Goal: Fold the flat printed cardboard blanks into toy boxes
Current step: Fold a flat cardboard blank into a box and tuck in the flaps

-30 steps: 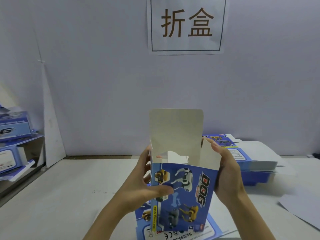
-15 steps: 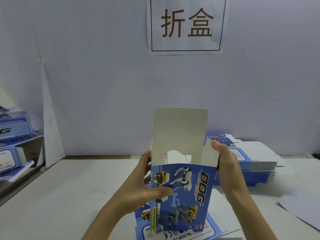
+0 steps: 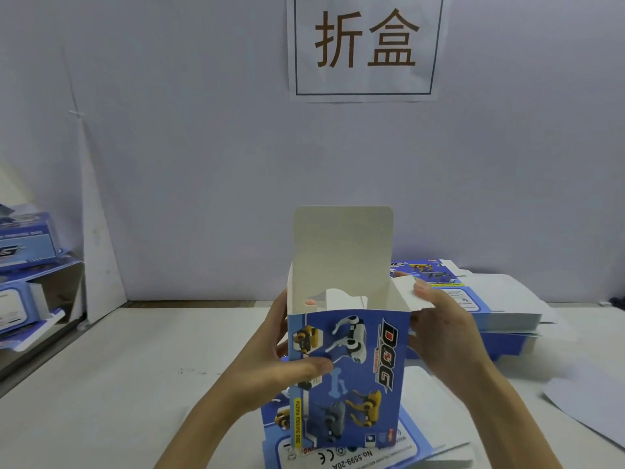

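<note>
A blue printed toy box (image 3: 358,374) with robot dogs and the word DOG stands upright in front of me, its top open and its tall white lid flap (image 3: 343,252) pointing up. My left hand (image 3: 280,363) grips the box's left side, thumb across the printed front, fingers behind. My right hand (image 3: 446,336) pinches the white right side flap (image 3: 411,296), which is bent outward to the right. A flat printed blank (image 3: 341,453) lies under the box.
A stack of flat printed blanks (image 3: 480,299) lies on the white table (image 3: 118,384) at the back right. Folded blue boxes (image 3: 23,248) sit on a shelf at the left. A white sheet (image 3: 595,404) lies at the right edge. A paper sign (image 3: 365,45) hangs on the wall.
My right hand has folded the right side flap from upright outward to the right. The box has shifted slightly left, and the left hand keeps its grip.
</note>
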Action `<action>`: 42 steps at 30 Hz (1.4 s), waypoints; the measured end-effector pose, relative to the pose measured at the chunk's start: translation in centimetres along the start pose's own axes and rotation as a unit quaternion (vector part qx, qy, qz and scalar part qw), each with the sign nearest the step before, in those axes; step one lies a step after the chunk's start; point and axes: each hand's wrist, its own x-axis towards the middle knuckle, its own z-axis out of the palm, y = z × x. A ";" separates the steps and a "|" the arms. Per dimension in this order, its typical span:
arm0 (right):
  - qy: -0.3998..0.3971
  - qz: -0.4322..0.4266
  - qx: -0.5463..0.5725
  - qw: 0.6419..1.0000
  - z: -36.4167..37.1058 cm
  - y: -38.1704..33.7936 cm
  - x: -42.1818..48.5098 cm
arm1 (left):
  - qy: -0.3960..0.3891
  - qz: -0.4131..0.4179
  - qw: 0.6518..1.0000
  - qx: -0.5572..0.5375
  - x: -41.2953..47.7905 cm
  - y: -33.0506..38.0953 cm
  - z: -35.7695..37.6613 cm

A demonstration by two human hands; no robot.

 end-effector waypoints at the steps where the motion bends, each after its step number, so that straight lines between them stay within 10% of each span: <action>1: -0.007 0.005 0.017 1.000 -0.1 0.2 0.0 | -0.001 0.001 1.000 0.001 0.0 0.0 0.0; 13: -0.101 0.159 -0.134 0.973 -0.6 2.1 -0.2 | 0.016 0.003 1.000 0.012 -0.2 0.0 0.6; 23: 0.063 -0.289 -0.186 0.937 -2.6 -2.5 -1.1 | 0.030 0.033 0.996 0.071 -0.6 0.9 -0.3; 32: -0.012 -0.274 -0.298 0.914 -1.0 -2.0 -1.5 | 0.136 0.274 0.914 0.268 -1.2 3.1 0.6; 42: -0.016 -0.275 -0.300 0.913 -1.5 -1.8 -0.9 | 0.202 0.351 0.829 0.385 -0.9 3.6 -2.1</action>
